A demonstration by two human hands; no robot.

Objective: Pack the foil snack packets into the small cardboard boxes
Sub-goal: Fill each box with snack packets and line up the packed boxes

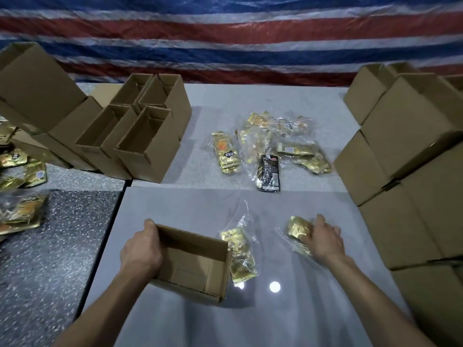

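Striped red, white and blue tarpaulin [225, 33] hangs behind a pale grey glossy counter [200, 201]. At the near centre sits a small open brown cardboard box [193, 266] with nothing inside. The left hand [140, 251] grips its left wall, with the thumb over the rim at the far corner and the fingers curled round the outside.

Just right of the box, against its right wall, lies a gold foil snack packet in a clear plastic bag [240, 256]. Further right, the right hand [325, 239] rests on a second gold foil packet in clear wrap [297, 227], fingers stretched out and slightly spread over it; this hand is blurred.

Far centre holds a loose pile of bagged gold packets [270, 149] with one black packet [268, 174] at its near edge. A cluster of open upright cardboard boxes [140, 136] stands at the far left, with more gold packets [20, 171] left of them. Stacked closed cardboard boxes [413, 171] line the right side.
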